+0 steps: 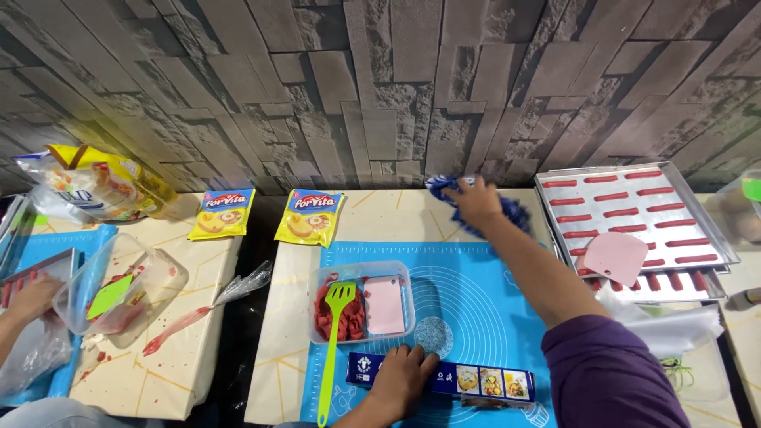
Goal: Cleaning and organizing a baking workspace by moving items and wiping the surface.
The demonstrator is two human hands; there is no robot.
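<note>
Left hand (402,377) lies flat, fingers spread, on the left end of a long dark-blue box (444,379) at lower centre of the frame; the grip is open, pressing rather than closing around it. The box rests on a blue silicone mat (476,309) spread over the counter (372,210); a row of small coloured pictures runs along its right half.

Right hand (476,202), arm extended to upper centre, is closed on a crumpled blue cloth (511,212) near the wall; what its fingers do underneath cannot be made out.

Packages: two yellow pouches with blue tops lie flat at upper centre-left, left pouch (222,212) on the neighbouring counter, right pouch (310,215) just beside the mat. A bundle of clear and yellow bags (95,186) sits at upper left.

Clear tub (361,301) at centre holds red dough strips, a pink card and the head of a green slotted spatula (331,349). Metal tray (634,214) at right carries rows of red sticks and a pink scraper (617,255).

At the left edge another person's hand (32,297) is cut off by the frame, beside a second clear tub (119,293). The lower tray rows are partly hidden.
</note>
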